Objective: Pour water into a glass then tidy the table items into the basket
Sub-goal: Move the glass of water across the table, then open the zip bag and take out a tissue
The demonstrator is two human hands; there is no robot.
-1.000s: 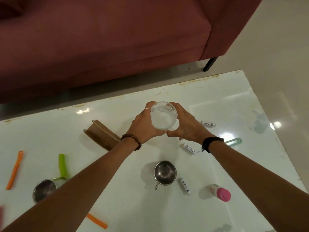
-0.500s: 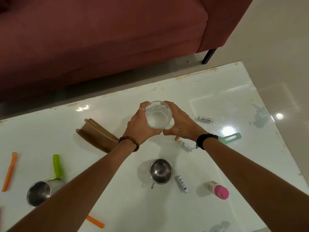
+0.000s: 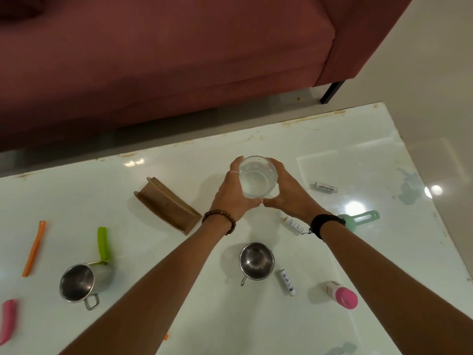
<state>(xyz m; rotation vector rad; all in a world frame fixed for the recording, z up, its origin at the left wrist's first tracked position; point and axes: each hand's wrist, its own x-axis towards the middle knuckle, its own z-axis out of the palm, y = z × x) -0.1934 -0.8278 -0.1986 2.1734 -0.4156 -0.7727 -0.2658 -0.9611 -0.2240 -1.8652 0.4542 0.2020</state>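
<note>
1. Head view, far left: a pink item (image 3: 7,320) at the table's edge, an orange strip (image 3: 34,248) and a green clip (image 3: 103,243) lie on the white table (image 3: 332,149).
2. Near the clip, a steel cup (image 3: 76,284) is tipped on its side.
3. A brown cardboard holder (image 3: 167,208) lies just left of the hands.
4. The left hand (image 3: 230,194) wraps the left side of the glass (image 3: 257,179), fingers curled round it.
5. That glass is clear, round and holds water; whether it touches the table, I cannot tell.
6. A second steel cup (image 3: 256,261) stands upright nearer the camera.
7. The right hand (image 3: 289,192) curls round the glass's right side, thumbs nearly meeting.
8. Small white tubes (image 3: 325,187), a mint scoop (image 3: 359,219) and a pink-capped bottle (image 3: 341,294) lie to the right.
</note>
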